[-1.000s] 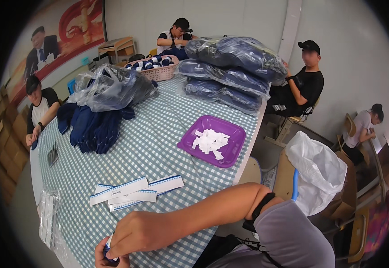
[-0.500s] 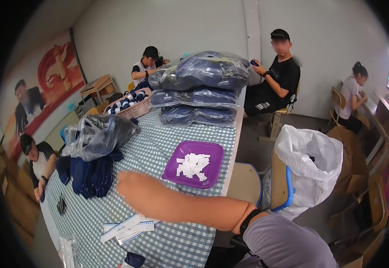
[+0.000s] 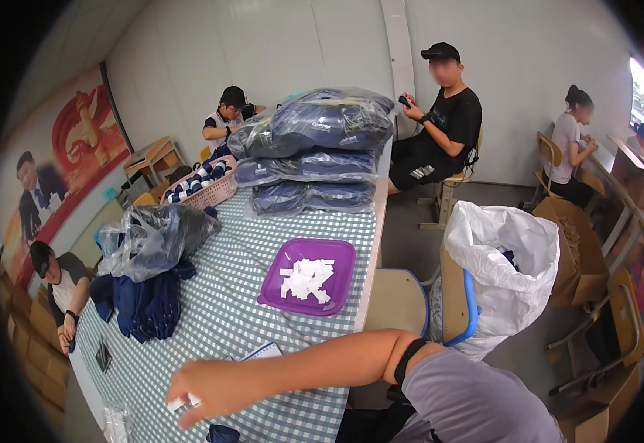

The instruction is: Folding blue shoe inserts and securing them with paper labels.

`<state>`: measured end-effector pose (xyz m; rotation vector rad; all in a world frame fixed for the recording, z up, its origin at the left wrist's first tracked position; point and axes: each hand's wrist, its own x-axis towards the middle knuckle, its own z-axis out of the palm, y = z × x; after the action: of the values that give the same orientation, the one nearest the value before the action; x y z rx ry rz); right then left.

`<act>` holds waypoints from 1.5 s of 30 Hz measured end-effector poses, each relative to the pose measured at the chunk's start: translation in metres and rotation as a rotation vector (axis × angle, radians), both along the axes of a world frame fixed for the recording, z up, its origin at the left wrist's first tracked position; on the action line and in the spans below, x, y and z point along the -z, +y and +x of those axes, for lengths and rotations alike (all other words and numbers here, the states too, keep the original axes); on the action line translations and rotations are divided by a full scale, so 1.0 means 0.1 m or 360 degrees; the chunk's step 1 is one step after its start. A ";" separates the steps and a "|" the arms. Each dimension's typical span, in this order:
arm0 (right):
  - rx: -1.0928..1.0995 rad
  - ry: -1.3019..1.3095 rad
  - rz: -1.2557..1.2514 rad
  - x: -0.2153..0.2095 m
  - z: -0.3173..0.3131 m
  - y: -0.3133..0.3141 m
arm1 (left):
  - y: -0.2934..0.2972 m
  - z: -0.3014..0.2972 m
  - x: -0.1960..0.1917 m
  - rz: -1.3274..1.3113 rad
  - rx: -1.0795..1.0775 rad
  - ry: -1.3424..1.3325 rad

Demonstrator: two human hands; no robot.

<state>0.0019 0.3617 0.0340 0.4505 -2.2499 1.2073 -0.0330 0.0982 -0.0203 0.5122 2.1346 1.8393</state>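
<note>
My right hand (image 3: 207, 391) reaches across the checked tablecloth from the right, its fingers curled around white paper strips (image 3: 183, 402). The hand is slightly blurred and covers most of the paper. Beyond my forearm shows the end of another white paper strip (image 3: 264, 351) with a blue edge. A small navy fabric bundle (image 3: 222, 434) lies just below my hand, cut off by the lower edge. My left hand is out of view. Farther off, a purple tray (image 3: 344, 284) holds many small white paper slips (image 3: 309, 280).
Navy sock-like pieces (image 3: 145, 306) lie beneath a clear plastic bag (image 3: 156, 236) at the left. Stacked bagged bundles (image 3: 311, 162) and a pink basket (image 3: 211, 193) stand at the far end. Right of the table are chairs (image 3: 396, 295) and a white sack (image 3: 514, 288). Several people sit around.
My right hand has moved down and nearer, onto the paper strips, and has closed around them. The view has shifted slightly.
</note>
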 end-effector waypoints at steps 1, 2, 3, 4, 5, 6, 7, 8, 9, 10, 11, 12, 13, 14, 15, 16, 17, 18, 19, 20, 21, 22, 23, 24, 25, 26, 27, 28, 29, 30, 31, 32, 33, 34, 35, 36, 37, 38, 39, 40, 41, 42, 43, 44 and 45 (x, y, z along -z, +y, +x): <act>-0.0101 0.0189 -0.0099 0.03 0.01 -0.14 | -0.01 0.01 0.00 0.0107 0.0054 -0.0004; -0.0104 0.0180 -0.0100 0.05 0.00 -0.19 | -0.02 0.03 0.01 0.0106 0.0051 -0.0012; -0.0262 -0.0077 0.0046 0.07 -0.01 -0.28 | -0.02 0.03 0.02 0.0142 0.0081 -0.0007; -0.0445 -0.0332 0.0187 0.05 -0.01 -0.36 | -0.05 0.05 0.02 0.0171 0.0086 -0.0001; -0.0498 -0.0341 0.0174 0.08 -0.02 -0.43 | -0.07 0.08 0.01 0.0155 0.0034 -0.0012; -0.0623 -0.0281 0.0030 0.11 -0.02 -0.46 | -0.05 0.10 -0.02 0.0260 0.0094 -0.0098; -0.0784 -0.0227 -0.0142 0.16 -0.03 -0.54 | -0.07 0.13 -0.03 0.0346 0.0111 -0.0183; -0.0953 -0.0112 -0.0337 0.13 -0.03 -0.61 | -0.10 0.02 0.14 0.0364 0.0131 0.0030; -0.0901 -0.0198 -0.0309 0.13 0.01 -0.58 | -0.16 -0.09 0.28 0.0350 0.0143 0.0247; -0.0857 -0.0158 -0.0462 0.05 0.10 -0.58 | -0.09 0.07 0.08 0.0123 -0.0005 0.0237; -0.0731 -0.0178 -0.0342 0.02 0.14 -0.55 | -0.11 0.09 0.05 0.0138 0.0068 0.0118; -0.0576 -0.0162 -0.0293 0.08 0.16 -0.51 | 0.02 0.14 -0.07 0.0271 0.0147 -0.0077; -0.0427 -0.0162 -0.0185 0.14 0.19 -0.44 | 0.07 0.14 -0.07 0.0317 0.0265 -0.0130; -0.0423 -0.0166 -0.0198 0.14 0.18 -0.42 | 0.11 0.13 -0.05 0.0375 0.0283 -0.0181; -0.0402 -0.0189 -0.0227 0.17 0.23 -0.43 | 0.12 0.16 -0.04 0.0445 0.0323 -0.0237; -0.0349 -0.0196 -0.0236 0.15 0.25 -0.44 | 0.11 0.21 -0.07 0.0427 0.0215 -0.0241; -0.0436 -0.0214 -0.0249 0.16 0.23 -0.48 | 0.10 0.23 -0.07 0.0498 0.0266 -0.0217; -0.0397 -0.0196 -0.0242 0.19 0.21 -0.53 | 0.06 0.23 -0.07 0.0572 0.0333 -0.0191; -0.0311 -0.0177 -0.0223 0.18 0.22 -0.55 | 0.03 0.23 -0.07 0.0579 0.0306 -0.0201; -0.0299 -0.0195 -0.0224 0.18 0.23 -0.57 | 0.02 0.22 -0.06 0.0557 0.0322 -0.0176; -0.0309 -0.0212 -0.0215 0.17 0.22 -0.59 | 0.00 0.22 -0.05 0.0537 0.0344 -0.0152; -0.0288 -0.0206 -0.0220 0.17 0.22 -0.61 | 0.00 0.21 -0.02 0.0547 0.0349 -0.0098; -0.0266 -0.0200 -0.0224 0.18 0.22 -0.61 | 0.00 0.21 0.00 0.0562 0.0344 -0.0112; -0.0267 -0.0217 -0.0213 0.19 0.21 -0.61 | 0.01 0.22 0.00 0.0557 0.0326 -0.0114; -0.0256 -0.0163 -0.0188 0.20 0.21 -0.62 | 0.01 0.22 -0.01 0.0552 0.0314 -0.0116; -0.0246 -0.0107 -0.0164 0.21 0.21 -0.62 | 0.02 0.22 -0.01 0.0564 0.0316 -0.0128; -0.0243 -0.0120 -0.0155 0.20 0.22 -0.62 | 0.02 0.23 -0.02 0.0553 0.0310 -0.0116; -0.0237 -0.0105 -0.0134 0.20 0.21 -0.62 | 0.02 0.22 -0.02 0.0537 0.0304 -0.0101; -0.0232 -0.0089 -0.0115 0.19 0.21 -0.62 | 0.02 0.22 0.00 0.0543 0.0304 -0.0110; -0.0231 -0.0098 -0.0112 0.19 0.21 -0.61 | 0.01 0.22 0.02 0.0542 0.0307 -0.0044; -0.0240 -0.0092 -0.0082 0.18 0.20 -0.60 | 0.01 0.22 0.04 0.0541 0.0310 0.0027; -0.0250 -0.0086 -0.0053 0.17 0.21 -0.60 | 0.00 0.23 0.06 0.0544 0.0310 0.0023; -0.0250 -0.0090 -0.0052 0.18 0.21 -0.60 | -0.01 0.23 0.08 0.0527 0.0330 0.0141; -0.0251 -0.0067 -0.0051 0.19 0.21 -0.59 | 0.00 0.22 0.10 0.0511 0.0354 0.0259; -0.0252 -0.0043 -0.0051 0.20 0.21 -0.59 | 0.00 0.21 0.12 0.0514 0.0358 0.0256; -0.0247 -0.0046 -0.0049 0.20 0.21 -0.59 | 0.00 0.20 0.13 0.0508 0.0364 0.0334; -0.0257 -0.0019 -0.0025 0.20 0.21 -0.58 | 0.00 0.20 0.14 0.0500 0.0368 0.0413; -0.0267 0.0009 -0.0002 0.20 0.21 -0.58 | 0.00 0.19 0.14 0.0500 0.0371 0.0411; -0.0263 0.0008 -0.0002 0.20 0.21 -0.58 | 0.00 0.19 0.14 0.0511 0.0373 0.0450; -0.0274 0.0040 -0.0005 0.19 0.21 -0.59 | 0.00 0.19 0.15 0.0523 0.0378 0.0489; -0.0283 0.0071 -0.0007 0.19 0.21 -0.59 | 0.01 0.19 0.14 0.0524 0.0385 0.0486; -0.0275 0.0069 -0.0007 0.19 0.21 -0.58 | 0.01 0.20 0.13 0.0502 0.0364 0.0537; -0.0287 0.0089 0.0009 0.19 0.21 -0.58 | 0.01 0.20 0.11 0.0475 0.0339 0.0591; -0.0298 0.0109 0.0026 0.19 0.21 -0.58 | 0.01 0.20 0.12 0.0472 0.0342 0.0591; -0.0296 0.0110 0.0023 0.19 0.20 -0.58 | 0.01 0.21 0.12 0.0474 0.0328 0.0598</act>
<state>0.0220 0.3036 0.0149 0.7093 -2.1980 1.2469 -0.0125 0.0993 -0.0327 1.1825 1.9268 2.0780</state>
